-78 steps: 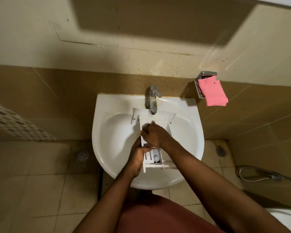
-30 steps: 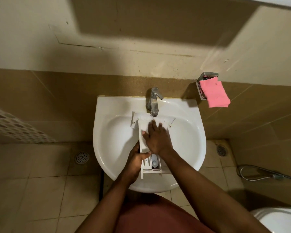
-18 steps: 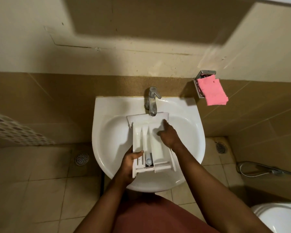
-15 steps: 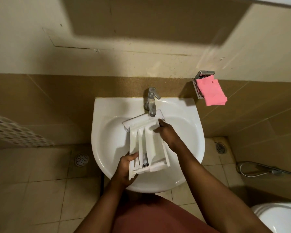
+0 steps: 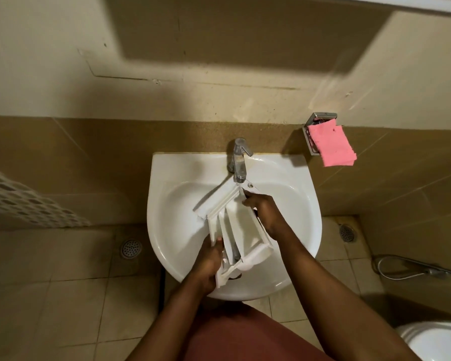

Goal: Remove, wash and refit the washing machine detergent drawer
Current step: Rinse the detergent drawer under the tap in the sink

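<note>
Well, over the sink [image 5: 167,178] the left hand [image 5: 208,259] gripped the detergent drawer [image 5: 241,225]. The right hand [image 5: 266,212] clasped its far side.

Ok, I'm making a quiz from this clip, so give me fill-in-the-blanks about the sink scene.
The left hand and right hand hold the white detergent drawer over the ____.
The drawer's wide end sits under the metal ____.
The cloth on the wall holder is ____.
Missing: sink; tap; pink.
</note>
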